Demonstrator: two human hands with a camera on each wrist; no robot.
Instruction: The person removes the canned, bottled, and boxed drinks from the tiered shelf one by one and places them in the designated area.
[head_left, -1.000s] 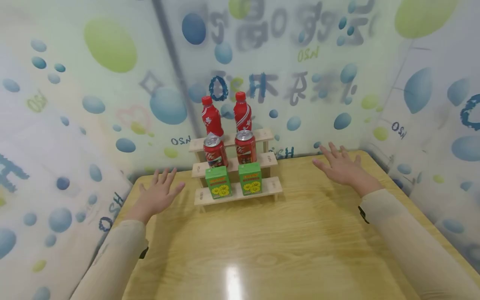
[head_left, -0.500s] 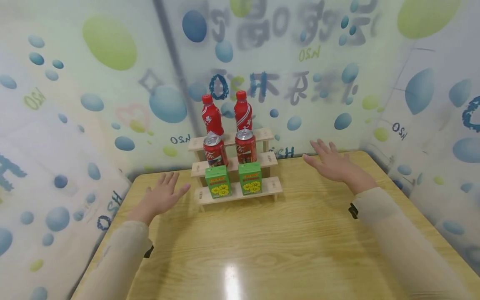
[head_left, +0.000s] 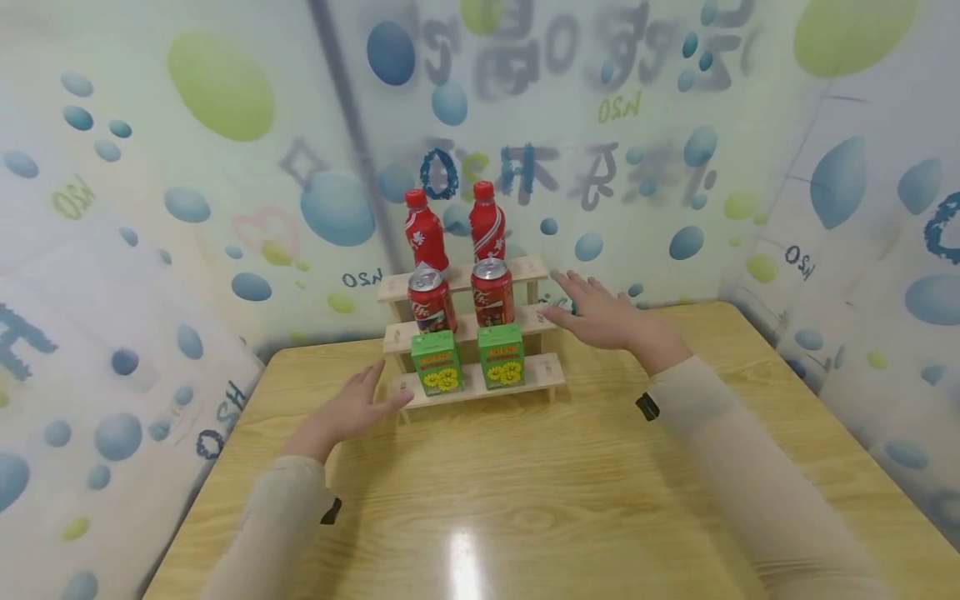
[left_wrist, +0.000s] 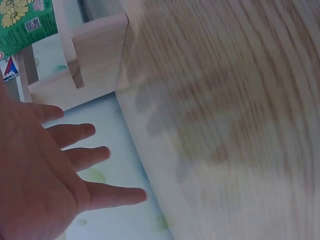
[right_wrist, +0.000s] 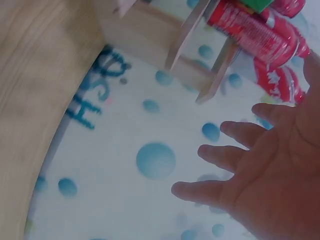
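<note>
A small three-tier wooden rack [head_left: 547, 368] stands at the back of the table. Its top tier carries two red bottles [head_left: 426, 242], the middle one two red Coke cans [head_left: 492, 302], and the bottom one two green cartons with yellow flowers [head_left: 437, 367]. My left hand [head_left: 347, 418] is at the rack's left end, thumb tip overlapping the bottom tier in the head view. Beside the right end is my right hand [head_left: 603, 321], its thumb near the middle tier. Both wrist views show the left fingers [left_wrist: 117, 194] and right fingers [right_wrist: 200, 192] straight and spread, holding nothing.
The wooden table [head_left: 480, 475] reaches back to a wall sheet [head_left: 630, 208] printed with blue and green drops and lettering. Similar sheets close in the left and right sides. A dark band [head_left: 647, 407] shows at the right sleeve.
Both hands have moved inward toward the rack, the left to the right and slightly nearer me, the right to the left. The rack and the drinks on it stay put.
</note>
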